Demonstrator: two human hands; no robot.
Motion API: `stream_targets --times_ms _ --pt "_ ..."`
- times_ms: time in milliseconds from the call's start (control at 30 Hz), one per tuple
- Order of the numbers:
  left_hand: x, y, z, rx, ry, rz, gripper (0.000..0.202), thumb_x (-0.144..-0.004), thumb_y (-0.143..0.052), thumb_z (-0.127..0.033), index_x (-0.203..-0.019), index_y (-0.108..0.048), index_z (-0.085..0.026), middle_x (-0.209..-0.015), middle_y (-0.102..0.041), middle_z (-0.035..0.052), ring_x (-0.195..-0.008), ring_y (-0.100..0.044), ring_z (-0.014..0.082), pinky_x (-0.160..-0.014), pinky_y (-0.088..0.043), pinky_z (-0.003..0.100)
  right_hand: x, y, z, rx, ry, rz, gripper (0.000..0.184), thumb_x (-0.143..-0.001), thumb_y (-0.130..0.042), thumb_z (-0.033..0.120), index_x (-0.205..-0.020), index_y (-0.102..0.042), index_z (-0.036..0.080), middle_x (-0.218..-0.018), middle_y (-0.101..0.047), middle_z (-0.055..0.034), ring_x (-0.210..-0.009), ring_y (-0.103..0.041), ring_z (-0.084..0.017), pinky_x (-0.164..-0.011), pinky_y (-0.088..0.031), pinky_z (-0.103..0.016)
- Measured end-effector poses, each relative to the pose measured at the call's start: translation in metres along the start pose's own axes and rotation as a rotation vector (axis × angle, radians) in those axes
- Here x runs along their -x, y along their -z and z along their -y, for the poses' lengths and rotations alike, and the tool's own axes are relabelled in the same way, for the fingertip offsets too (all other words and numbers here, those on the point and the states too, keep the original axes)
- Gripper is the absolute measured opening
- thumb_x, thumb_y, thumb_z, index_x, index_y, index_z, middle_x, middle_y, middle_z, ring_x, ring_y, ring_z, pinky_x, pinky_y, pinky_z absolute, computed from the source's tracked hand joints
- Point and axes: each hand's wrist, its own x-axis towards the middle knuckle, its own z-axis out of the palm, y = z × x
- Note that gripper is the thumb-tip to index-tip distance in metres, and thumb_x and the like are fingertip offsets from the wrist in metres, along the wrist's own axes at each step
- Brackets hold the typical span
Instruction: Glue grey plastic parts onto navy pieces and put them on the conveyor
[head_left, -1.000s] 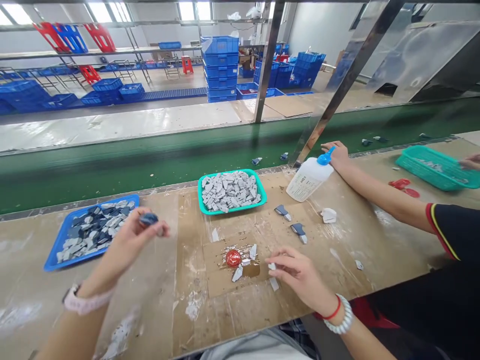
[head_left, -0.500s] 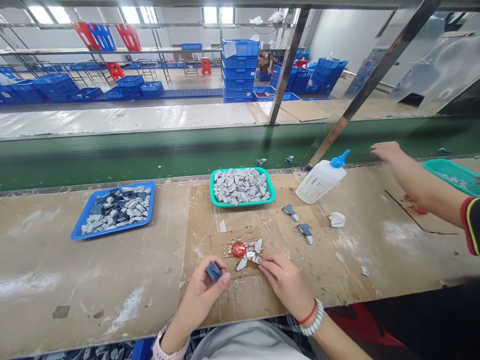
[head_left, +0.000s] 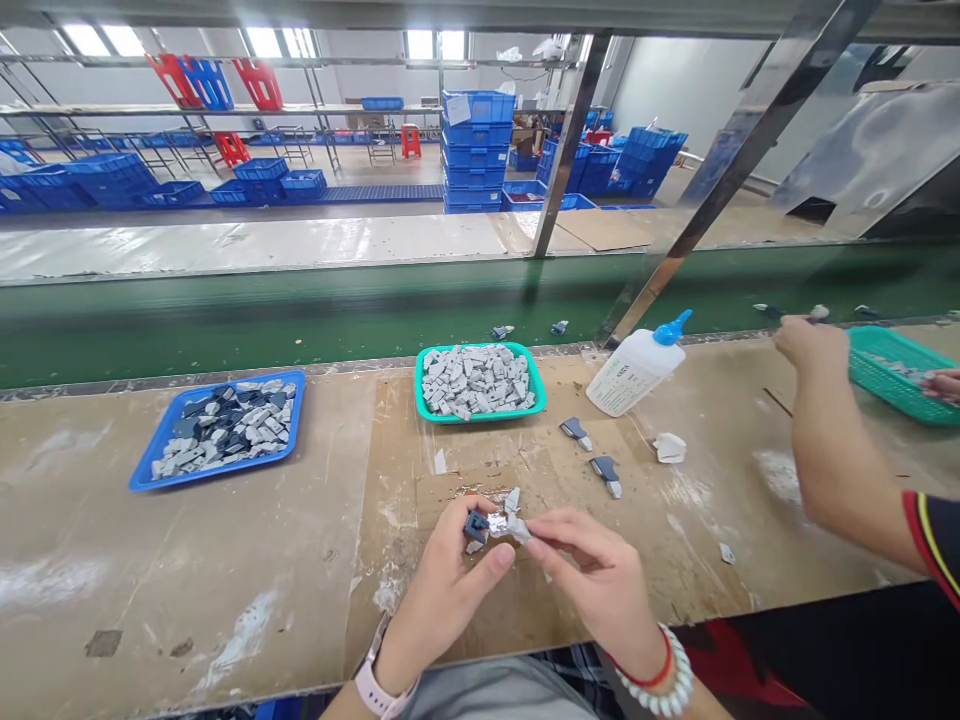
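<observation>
My left hand (head_left: 459,575) is closed around a small dark blue-grey plastic part (head_left: 475,526), its slotted end facing my right hand. Between the fingertips of my right hand (head_left: 596,565) is a small light grey plastic piece (head_left: 517,529), held close to the dark part; whether they touch I cannot tell. Beneath the hands, more grey pieces (head_left: 512,499) lie on a wet, shiny cardboard patch (head_left: 442,487). The red round thing seen there earlier is hidden behind my left hand. To the right lie two joined dark-and-grey parts (head_left: 604,472).
A green tray (head_left: 480,417) of grey pieces and a blue tray (head_left: 217,482) of mixed pieces stand on the bench. A white squeeze bottle (head_left: 634,370) leans beside a crumpled white scrap (head_left: 670,447). At right, a co-worker's arm (head_left: 840,440) reaches toward the green belt (head_left: 360,325).
My left hand has moved right with the dark part. My right hand has lifted a grey piece toward it. The co-worker's hand has shifted right along the belt, where more parts now show.
</observation>
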Motion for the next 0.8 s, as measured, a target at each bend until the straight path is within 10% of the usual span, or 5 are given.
stream_targets --times_ms 633,733,800 --pt "0.011 -0.019 0.002 -0.118 -0.037 -0.218 0.019 -0.087 -0.030 -0.035 -0.099 -0.045 -0.036 -0.097 -0.056 0.0024 -0.093 -0.053 0.0238 -0.082 -0.041 0.038 0.017 -0.029 0.004 0.354 0.436 0.161 0.036 -0.083 -0.032 0.010 -0.104 -0.058 0.024 -0.084 -0.058 -0.0088 -0.075 -0.055 -0.017 -0.062 -0.049 -0.029" --pt "0.029 0.000 0.019 -0.153 0.018 -0.298 0.019 -0.084 -0.033 -0.041 -0.094 -0.050 -0.038 -0.094 -0.058 -0.0002 -0.088 -0.055 0.0261 -0.078 -0.043 0.039 0.004 -0.016 0.004 0.355 0.452 0.342 0.027 -0.083 -0.039 0.018 -0.095 -0.062 0.026 -0.083 -0.059 -0.0054 -0.070 -0.055 -0.015 -0.061 -0.050 -0.027" --pt "0.055 0.031 0.039 -0.193 0.144 -0.565 0.024 -0.080 -0.033 -0.049 -0.083 -0.053 -0.037 -0.083 -0.061 -0.0017 -0.079 -0.057 0.0287 -0.070 -0.044 0.041 -0.016 -0.001 0.001 0.419 0.401 0.358 0.021 -0.083 -0.044 0.023 -0.088 -0.064 0.026 -0.084 -0.059 -0.0032 -0.072 -0.056 -0.013 -0.066 -0.049 -0.025"
